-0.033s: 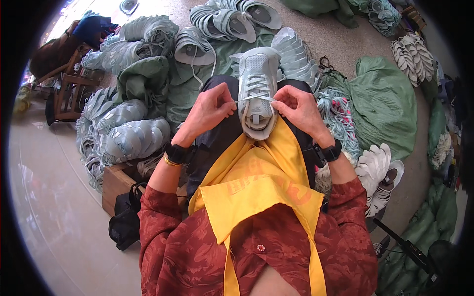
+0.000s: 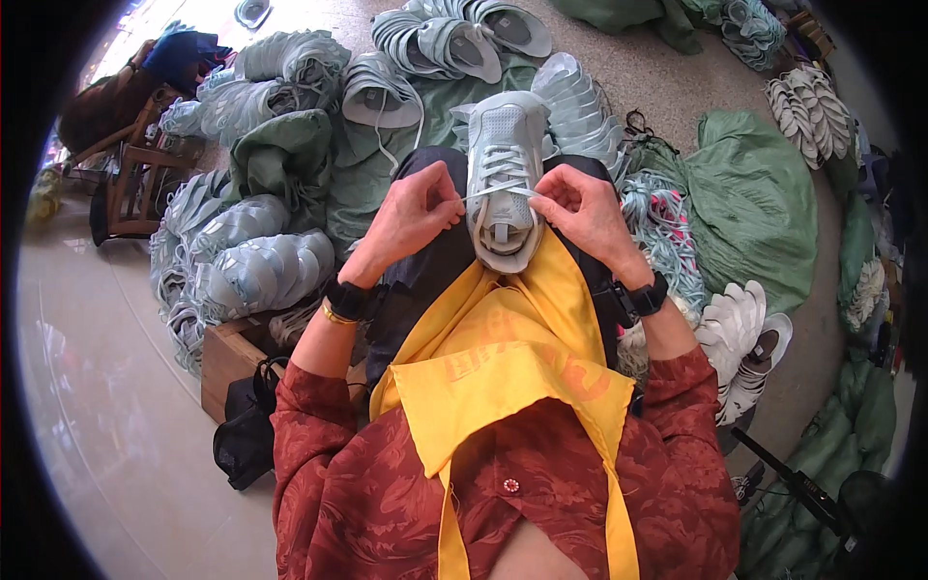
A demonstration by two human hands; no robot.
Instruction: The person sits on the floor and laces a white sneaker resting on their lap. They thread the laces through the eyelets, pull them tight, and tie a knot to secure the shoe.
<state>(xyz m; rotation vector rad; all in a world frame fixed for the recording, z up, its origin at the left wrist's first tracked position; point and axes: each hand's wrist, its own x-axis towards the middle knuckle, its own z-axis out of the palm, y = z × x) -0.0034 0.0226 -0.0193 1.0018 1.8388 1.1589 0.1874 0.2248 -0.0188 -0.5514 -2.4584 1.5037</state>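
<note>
A pale grey-green shoe upper (image 2: 506, 140) rests between my knees, toe pointing away from me and heel opening toward me. Its pale shoelace (image 2: 503, 159) zigzags through the eyelets, and a length is drawn sideways across the tongue. On the shoe's left, my left hand (image 2: 414, 215) pinches one lace end between thumb and fingers. My right hand (image 2: 584, 213) pinches the other end on the right side. Both hands sit just outside the collar, level with each other. The lace tips are hidden in the fingers.
Stacked pale shoe uppers (image 2: 266, 271) lie to the left, with more uppers (image 2: 435, 43) beyond my knees. Green cloth sacking (image 2: 744, 208) and bundled laces (image 2: 657, 217) are on the right, near white uppers (image 2: 735, 329). A wooden box (image 2: 227, 367) stands by my left leg.
</note>
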